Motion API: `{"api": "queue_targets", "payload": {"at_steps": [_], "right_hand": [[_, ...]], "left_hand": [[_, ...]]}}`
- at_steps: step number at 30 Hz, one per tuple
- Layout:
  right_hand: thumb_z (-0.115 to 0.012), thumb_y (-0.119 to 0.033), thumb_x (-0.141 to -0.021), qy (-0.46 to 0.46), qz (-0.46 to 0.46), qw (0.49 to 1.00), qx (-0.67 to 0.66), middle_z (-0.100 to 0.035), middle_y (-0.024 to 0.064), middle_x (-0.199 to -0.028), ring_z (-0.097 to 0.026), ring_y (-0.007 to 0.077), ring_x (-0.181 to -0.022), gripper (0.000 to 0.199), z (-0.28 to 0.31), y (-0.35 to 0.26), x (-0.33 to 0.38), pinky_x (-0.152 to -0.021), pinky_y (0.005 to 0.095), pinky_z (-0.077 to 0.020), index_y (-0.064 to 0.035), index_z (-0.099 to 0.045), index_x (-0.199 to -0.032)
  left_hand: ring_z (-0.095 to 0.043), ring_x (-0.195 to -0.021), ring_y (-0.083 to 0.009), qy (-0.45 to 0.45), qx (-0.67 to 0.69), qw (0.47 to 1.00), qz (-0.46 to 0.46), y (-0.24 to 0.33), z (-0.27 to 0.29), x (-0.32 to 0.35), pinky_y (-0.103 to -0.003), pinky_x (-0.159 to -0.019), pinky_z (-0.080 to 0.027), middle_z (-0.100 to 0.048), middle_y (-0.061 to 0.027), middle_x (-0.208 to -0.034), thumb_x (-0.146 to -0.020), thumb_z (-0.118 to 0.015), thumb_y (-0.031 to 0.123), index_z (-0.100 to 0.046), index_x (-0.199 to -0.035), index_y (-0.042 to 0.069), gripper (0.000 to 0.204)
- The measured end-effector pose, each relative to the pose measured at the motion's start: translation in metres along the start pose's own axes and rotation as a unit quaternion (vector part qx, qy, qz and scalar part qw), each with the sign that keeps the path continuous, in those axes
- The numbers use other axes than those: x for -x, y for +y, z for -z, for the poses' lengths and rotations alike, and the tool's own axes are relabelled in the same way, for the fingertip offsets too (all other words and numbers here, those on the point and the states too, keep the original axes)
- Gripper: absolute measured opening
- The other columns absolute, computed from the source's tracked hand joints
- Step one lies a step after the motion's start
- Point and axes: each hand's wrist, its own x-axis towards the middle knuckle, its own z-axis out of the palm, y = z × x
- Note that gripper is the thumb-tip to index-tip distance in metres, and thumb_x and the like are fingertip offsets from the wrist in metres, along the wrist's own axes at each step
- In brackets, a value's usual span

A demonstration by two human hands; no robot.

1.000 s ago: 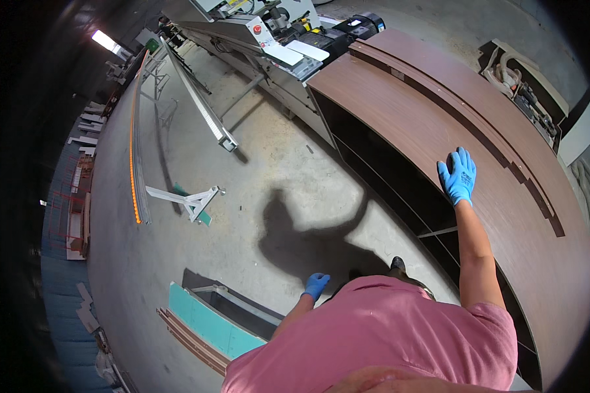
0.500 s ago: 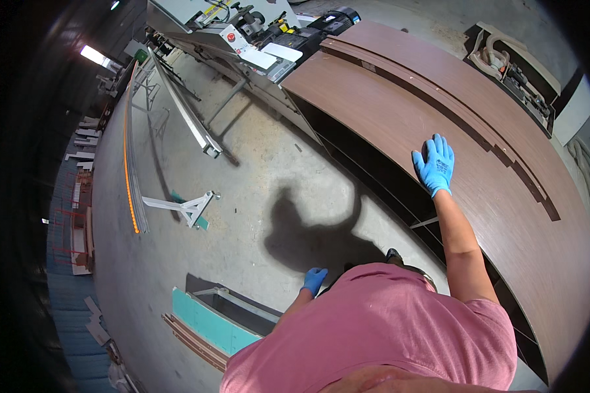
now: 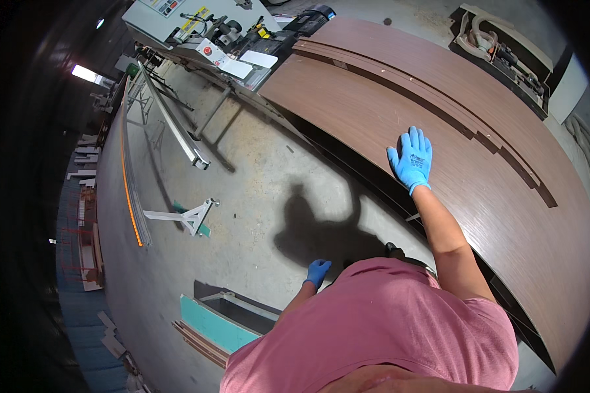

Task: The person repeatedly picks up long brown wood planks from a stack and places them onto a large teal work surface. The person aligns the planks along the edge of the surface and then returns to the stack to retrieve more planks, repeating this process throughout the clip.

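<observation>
My right hand (image 3: 412, 160), in a light blue work glove, lies palm down on a large brown wood-grain panel (image 3: 347, 98), near its left edge. Its fingers are stretched forward and hold nothing. Below the panel's edge there is a dark open space. My left hand (image 3: 318, 273), also in a blue glove, hangs low beside my body above the concrete floor. Its fingers look curled in, and nothing shows in them. Long narrow brown strips (image 3: 432, 103) lie on the panel, beyond my right hand.
A grey-white machine (image 3: 196, 39) with a red button stands at the far end of the panel. To the left are a metal rail (image 3: 170, 118), a white stand (image 3: 193, 216) and a roller track with an orange edge (image 3: 130, 196). A teal-sided trolley (image 3: 219, 324) sits near my left hand.
The view has shifted slightly, so the panel and machine appear further left. My right hand stays flat on the panel at about the same spot; my left hand still hangs low.
</observation>
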Motion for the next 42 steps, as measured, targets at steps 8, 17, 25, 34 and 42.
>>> {"api": "queue_targets", "payload": {"at_steps": [8, 17, 25, 34, 42], "right_hand": [[-0.062, -0.044, -0.098, -0.026, -0.004, 1.000, -0.003, -0.046, 0.0261, -0.158, -0.038, 0.0432, -0.150, 0.050, 0.002, 0.001, 0.000, -0.123, 0.0553, -0.0284, -0.0027, -0.058, -0.126], [-0.062, -0.042, -0.098, -0.040, -0.011, 0.999, -0.007, -0.044, 0.0272, -0.160, -0.036, 0.0438, -0.152, 0.051, 0.004, 0.003, -0.001, -0.124, 0.0562, -0.0269, -0.0011, -0.058, -0.129], [-0.063, -0.043, -0.098, -0.011, 0.005, 1.000, -0.007, -0.046, 0.0279, -0.157, -0.039, 0.0459, -0.149, 0.049, 0.000, 0.004, -0.003, -0.121, 0.0570, -0.0294, -0.0033, -0.057, -0.127], [-0.063, -0.043, -0.098, -0.028, -0.001, 0.999, -0.019, -0.044, 0.0282, -0.158, -0.038, 0.0461, -0.149, 0.050, 0.003, 0.002, -0.004, -0.121, 0.0580, -0.0290, -0.0030, -0.057, -0.128], [-0.064, -0.042, -0.098, -0.034, 0.001, 0.999, -0.014, -0.045, 0.0278, -0.158, -0.038, 0.0455, -0.149, 0.050, 0.005, 0.003, -0.005, -0.122, 0.0567, -0.0289, -0.0023, -0.057, -0.127]], "left_hand": [[-0.064, -0.081, -0.0149, -0.002, -0.035, 0.999, -0.019, 0.002, -0.017, -0.004, -0.033, -0.072, -0.052, -0.073, -0.0059, -0.094, -0.093, -0.078, 0.039, -0.076, -0.113, 0.000, 0.044], [-0.067, -0.090, -0.0176, -0.015, -0.001, 1.000, -0.018, 0.031, -0.041, -0.011, -0.035, -0.081, -0.055, -0.075, -0.0087, -0.102, -0.092, -0.080, 0.036, -0.075, -0.116, -0.001, 0.045], [-0.070, -0.097, -0.0204, -0.002, -0.022, 1.000, -0.017, 0.040, -0.047, -0.010, -0.037, -0.087, -0.057, -0.077, -0.0118, -0.110, -0.091, -0.080, 0.036, -0.074, -0.117, -0.001, 0.046], [-0.072, -0.099, -0.0216, -0.004, -0.027, 0.999, -0.027, 0.040, -0.055, -0.012, -0.037, -0.089, -0.057, -0.078, -0.0128, -0.111, -0.091, -0.080, 0.036, -0.074, -0.118, -0.002, 0.046], [-0.068, -0.090, -0.0174, -0.021, -0.014, 0.999, -0.022, 0.049, -0.058, -0.005, -0.035, -0.081, -0.056, -0.076, -0.0103, -0.103, -0.093, -0.079, 0.032, -0.073, -0.118, -0.003, 0.043]]}}
